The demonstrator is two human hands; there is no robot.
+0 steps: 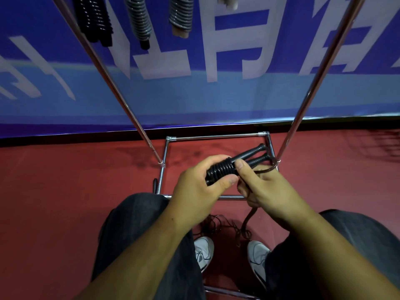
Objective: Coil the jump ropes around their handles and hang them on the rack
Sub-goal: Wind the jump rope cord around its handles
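Two black jump rope handles lie side by side in my grasp, with several turns of black rope coiled around their near ends. My left hand grips the coiled end from the left. My right hand pinches the handles with its thumb and holds the loose rope, which runs down to a tangle on the floor between my shoes. Three coiled ropes hang from the top of the chrome rack.
The rack's slanted poles and its floor frame stand right in front of me on red flooring. A blue banner with white lettering covers the wall behind. My knees and white shoes fill the lower view.
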